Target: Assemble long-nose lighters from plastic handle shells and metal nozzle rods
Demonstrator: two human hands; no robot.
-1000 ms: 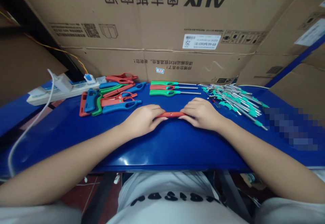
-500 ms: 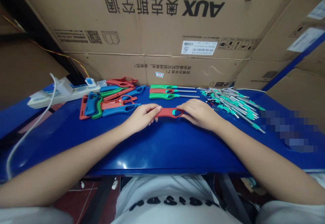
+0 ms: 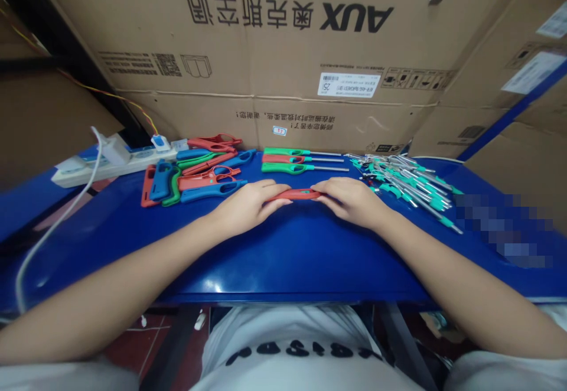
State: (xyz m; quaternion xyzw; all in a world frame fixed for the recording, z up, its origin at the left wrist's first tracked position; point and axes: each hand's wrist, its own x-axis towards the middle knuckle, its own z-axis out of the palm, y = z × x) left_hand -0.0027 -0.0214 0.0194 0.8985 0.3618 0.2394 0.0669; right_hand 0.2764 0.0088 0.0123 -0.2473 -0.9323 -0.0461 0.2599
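Observation:
Between my hands is a red lighter handle, seen nearly edge-on with a bit of green showing at its middle. My left hand grips its left end between thumb and fingers. At the right end, my right hand pinches it, and the fingers hide that end. Behind it lie lighters with metal rods: a green one in front, a red one and another green one. Red, blue and green handles are piled on the left. Metal rods with green parts are heaped on the right.
A blue table carries everything. Along its back stands a large cardboard sheet. A white power strip with plugs and a white cable is at the left. A pixelated patch covers the right side.
The red handle has turned from its broad side to nearly edge-on. My left hand's fingers have shifted along it, with the thumb now lower. The right hand keeps its hold.

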